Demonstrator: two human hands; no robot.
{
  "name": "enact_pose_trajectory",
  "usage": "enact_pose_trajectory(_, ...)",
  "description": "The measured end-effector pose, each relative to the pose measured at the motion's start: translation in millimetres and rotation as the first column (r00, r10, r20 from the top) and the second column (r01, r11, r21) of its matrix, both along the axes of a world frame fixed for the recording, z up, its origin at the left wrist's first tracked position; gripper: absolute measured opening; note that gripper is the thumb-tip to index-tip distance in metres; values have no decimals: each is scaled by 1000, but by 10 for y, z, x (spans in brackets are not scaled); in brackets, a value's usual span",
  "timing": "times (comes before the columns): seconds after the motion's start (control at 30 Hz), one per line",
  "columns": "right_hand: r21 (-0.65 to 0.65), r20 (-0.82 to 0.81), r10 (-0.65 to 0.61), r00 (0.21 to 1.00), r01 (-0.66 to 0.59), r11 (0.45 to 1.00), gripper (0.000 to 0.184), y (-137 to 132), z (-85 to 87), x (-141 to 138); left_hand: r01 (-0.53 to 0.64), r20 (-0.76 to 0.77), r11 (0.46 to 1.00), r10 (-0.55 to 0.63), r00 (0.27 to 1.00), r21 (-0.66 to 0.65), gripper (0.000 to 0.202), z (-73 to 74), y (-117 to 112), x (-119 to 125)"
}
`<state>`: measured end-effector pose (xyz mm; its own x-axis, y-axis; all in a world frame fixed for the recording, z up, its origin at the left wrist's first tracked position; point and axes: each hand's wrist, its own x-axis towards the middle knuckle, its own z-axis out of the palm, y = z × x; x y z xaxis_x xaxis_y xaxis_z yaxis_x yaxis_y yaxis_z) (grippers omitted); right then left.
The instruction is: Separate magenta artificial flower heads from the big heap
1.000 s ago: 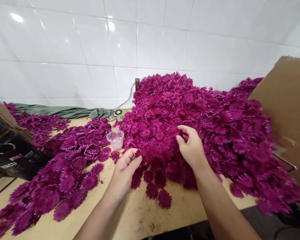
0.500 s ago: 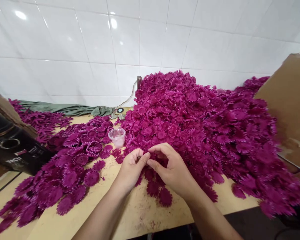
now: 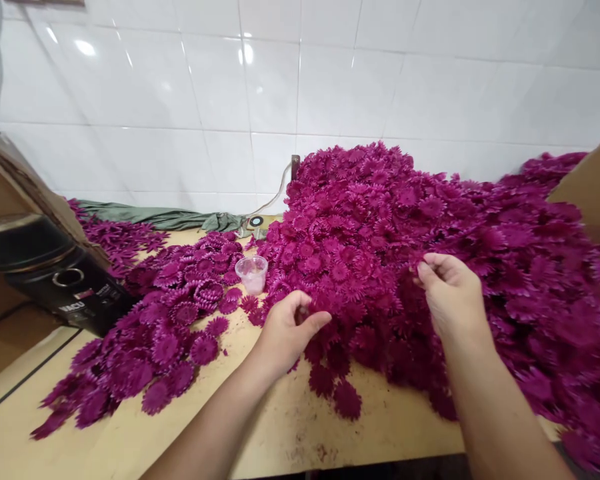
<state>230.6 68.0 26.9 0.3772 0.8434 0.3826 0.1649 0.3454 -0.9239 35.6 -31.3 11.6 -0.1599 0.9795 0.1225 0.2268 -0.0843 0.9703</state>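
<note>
In the head view, a large heap of purple artificial flower heads (image 3: 360, 247) with fringed petals lies in front of both hands. My left hand (image 3: 287, 333) is at the heap's near left edge, fingers curled and thumb stretched forward; what lies between them blends into the purple behind. My right hand (image 3: 453, 293), well to the right over the heap, has its thumb and fingertips pinched together on a purple flower head, mostly hidden by the fingers. A small clear plastic cup (image 3: 253, 283) with whitish stuff inside stands just beyond my left hand.
A second spread of purple flower heads (image 3: 165, 350) covers the table's left side. Near it a black bottle box (image 3: 65, 280) leans by cardboard. Green cloth (image 3: 150, 215) lies along the tiled wall (image 3: 180, 160). A cardboard sheet (image 3: 593, 187) stands at right.
My hands were together at the heap's near edge and are now apart. My right hand has moved right over the heap, while the left stays near the edge. The view has shifted left.
</note>
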Motion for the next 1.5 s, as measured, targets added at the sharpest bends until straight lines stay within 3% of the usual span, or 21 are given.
enact_pose_trajectory(0.1,38,303,71,950,-86,996,27,10,-38,35,47,-274,997,-27,961,65,30,-3,120,68)
enact_pose_trajectory(0.23,137,583,12,813,-113,984,23,-144,-68,-46,200,-592,968,-73,803,151,16,47,230,29)
enact_pose_trajectory(0.3,166,624,-37,780,-86,982,20,-215,-65,-46,169,-626,973,-36,779,155,17,70,228,-108)
enact_pose_trajectory(0.4,190,647,-61,760,-82,978,20,-278,-71,-12,10,-576,993,58,815,114,15,85,183,-338)
enact_pose_trajectory(0.47,192,647,-38,761,-115,975,19,-296,-91,-8,-20,-542,998,45,839,52,10,93,153,-395)
enact_pose_trajectory(0.63,169,671,24,741,-184,968,18,-336,-128,-104,224,-548,971,-141,825,87,23,142,208,-105)
enact_pose_trajectory(0.73,184,713,39,700,-241,953,18,-376,-108,-127,271,-634,952,-121,764,145,24,188,316,25)
enact_pose_trajectory(0.8,179,730,49,681,-260,949,18,-400,-90,-89,218,-678,958,-37,734,184,23,229,366,-49)
enact_pose_trajectory(0.9,165,728,47,684,-241,956,19,-429,-81,20,12,-684,968,169,709,251,24,303,356,-421)
enact_pose_trajectory(0.97,152,713,50,699,-224,963,19,-443,-90,92,-168,-707,952,303,639,256,25,337,302,-780)
enact_pose_trajectory(1.0,142,705,57,707,-219,965,19,-450,-100,119,-251,-750,940,336,570,230,27,340,272,-967)
enact_pose_trajectory(1.1,109,689,90,719,-225,968,19,-468,-137,147,-364,-917,925,237,320,112,35,271,206,-1447)
enact_pose_trajectory(1.17,93,687,115,718,-244,965,19,-484,-163,126,-397,-969,918,119,217,24,38,177,196,-1635)
enact_pose_trajectory(1.23,81,690,140,710,-269,960,19,-507,-185,95,-410,-982,912,57,181,-22,33,89,201,-1709)
enact_pose_trajectory(1.33,69,706,169,688,-304,950,18,-546,-213,75,-433,-980,902,85,180,-2,30,55,205,-1705)
enact_pose_trajectory(1.5,75,723,170,670,-321,944,19,-570,-242,141,-532,-953,839,243,180,114,35,248,166,-1791)
